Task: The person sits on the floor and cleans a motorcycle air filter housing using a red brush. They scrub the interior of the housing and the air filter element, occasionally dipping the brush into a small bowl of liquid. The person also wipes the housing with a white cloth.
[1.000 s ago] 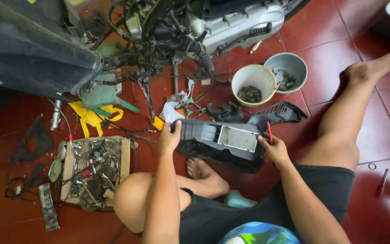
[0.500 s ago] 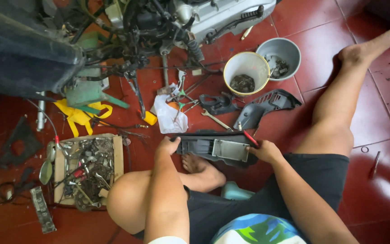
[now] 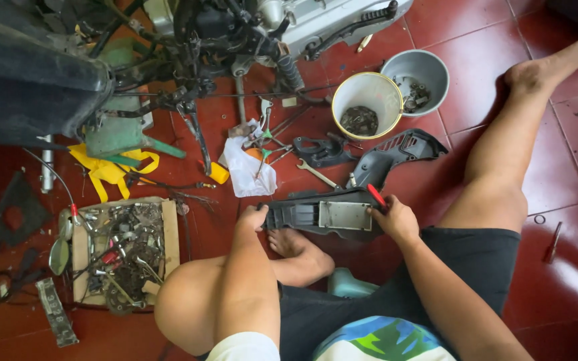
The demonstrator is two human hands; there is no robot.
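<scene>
Black plastic panel (image 3: 326,215) between both hands, left hand (image 3: 254,218) gripping its end, right hand (image 3: 395,219) gripping the other

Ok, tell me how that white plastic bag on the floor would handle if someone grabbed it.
The white plastic bag looks crumpled and thin, so probably floppy and very light. Small tools lie on its upper edge, so tugging it may drag or scatter them.

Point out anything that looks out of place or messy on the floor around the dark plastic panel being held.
Loose tools lie strewn on the red floor beyond the dark plastic panel, beside a crumpled white bag. A lone ring and a red-handled tool sit apart by the right leg. Nothing looks spilled.
</scene>
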